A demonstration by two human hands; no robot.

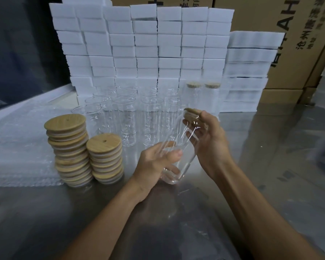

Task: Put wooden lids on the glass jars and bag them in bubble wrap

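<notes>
**Lidded jar held tilted over the steel table**

The left hand [154, 162] cradles the base of a glass jar [178, 147]; the right hand [208, 136] grips its top, where a wooden lid [192, 112] sits. Two lid stacks [83, 151] stand left, beside bubble wrap [21, 147].

A warehouse packing station; stacked cardboard cartons [255, 44], white foam blocks [143, 47], rows of glass jars [128, 113] on a steel table [270, 166].

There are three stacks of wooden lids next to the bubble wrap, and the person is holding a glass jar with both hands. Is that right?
Not quite. The head view shows two stacks of wooden lids, not three, beside the bubble wrap. The rest holds: the left hand and right hand both hold the glass jar.
</notes>
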